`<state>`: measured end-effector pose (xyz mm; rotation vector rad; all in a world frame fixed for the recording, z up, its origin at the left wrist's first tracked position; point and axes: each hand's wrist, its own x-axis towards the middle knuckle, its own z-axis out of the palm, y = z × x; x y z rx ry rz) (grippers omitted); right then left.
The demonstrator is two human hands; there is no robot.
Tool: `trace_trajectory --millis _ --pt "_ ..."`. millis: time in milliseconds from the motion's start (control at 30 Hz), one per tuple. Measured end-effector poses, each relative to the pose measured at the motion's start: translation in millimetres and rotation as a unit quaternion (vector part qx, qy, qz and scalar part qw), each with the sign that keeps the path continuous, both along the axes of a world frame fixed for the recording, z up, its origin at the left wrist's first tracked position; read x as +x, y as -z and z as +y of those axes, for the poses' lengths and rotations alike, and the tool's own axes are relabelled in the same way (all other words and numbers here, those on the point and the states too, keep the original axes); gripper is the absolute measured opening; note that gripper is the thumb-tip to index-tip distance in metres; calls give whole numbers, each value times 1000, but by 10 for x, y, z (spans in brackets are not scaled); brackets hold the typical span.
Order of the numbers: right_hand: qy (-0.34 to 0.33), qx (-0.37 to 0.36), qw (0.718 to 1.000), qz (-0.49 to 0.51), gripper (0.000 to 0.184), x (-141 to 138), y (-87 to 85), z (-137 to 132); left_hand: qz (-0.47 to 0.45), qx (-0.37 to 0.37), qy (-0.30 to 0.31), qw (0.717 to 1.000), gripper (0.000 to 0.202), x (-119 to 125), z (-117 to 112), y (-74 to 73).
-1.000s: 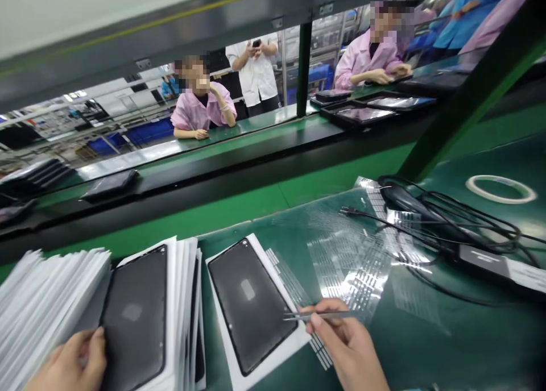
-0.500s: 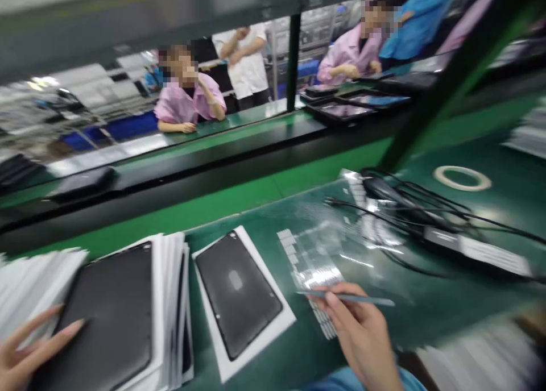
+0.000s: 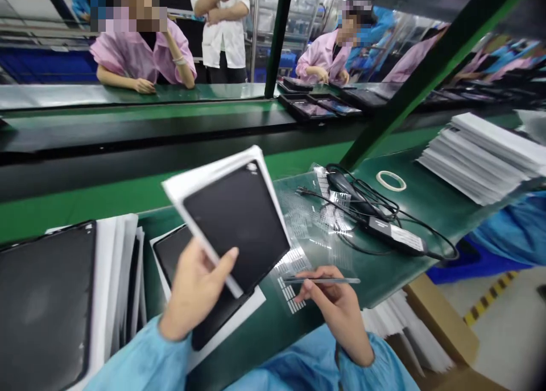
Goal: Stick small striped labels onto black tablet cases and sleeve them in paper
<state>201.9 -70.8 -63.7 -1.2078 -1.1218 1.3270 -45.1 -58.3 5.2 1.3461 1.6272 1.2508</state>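
My left hand (image 3: 196,286) is closed on the edge of a black tablet back cover (image 3: 239,226) backed by a white sheet (image 3: 213,170), held tilted above the bench. Partly hidden beneath it, a second black cover (image 3: 170,252) lies on another white sheet (image 3: 251,306). Between the fingertips of my right hand (image 3: 335,303) is a slim grey tool (image 3: 336,281) that looks like tweezers, pointing left over a clear sheet of small white labels (image 3: 294,300). A stack of covers and white sheets (image 3: 113,288) stands at the left, a black cover (image 3: 42,306) on top.
Black cables and a scanner-like device (image 3: 394,234) lie behind the labels, near a tape roll (image 3: 391,181). A pile of white sheets (image 3: 482,158) stands at right. A green post (image 3: 426,90) slants across. Below the edge is a cardboard box (image 3: 443,317). Co-workers sit opposite.
My left hand has moved right from the left stack and now holds up a cover with its white sheet. My right hand keeps the slim tool. The camera view has turned right.
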Motion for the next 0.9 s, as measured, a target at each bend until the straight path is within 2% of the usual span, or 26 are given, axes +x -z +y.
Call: trace_trajectory --millis 100,167,300,467,667,800,900 --pt "-1 -11 1000 0 23 1 15 -13 4 0 74 997 30 197 191 126" --pt "-1 -9 1000 -3 23 -12 7 -17 51 1 90 995 20 242 228 172" --pt "-11 -7 1000 -10 20 -13 4 -9 141 17 98 985 16 238 173 162" --pt "-19 -17 1000 -3 16 52 54 -18 196 69 94 974 21 306 141 158" --pt "-2 -48 998 -30 23 19 -17 -21 197 151 132 960 23 365 168 193" --pt "-8 -41 998 -47 23 -8 -53 -11 189 150 134 961 19 364 195 208" --pt "-8 -35 998 -47 20 0 -37 -20 196 165 124 959 25 367 198 210"
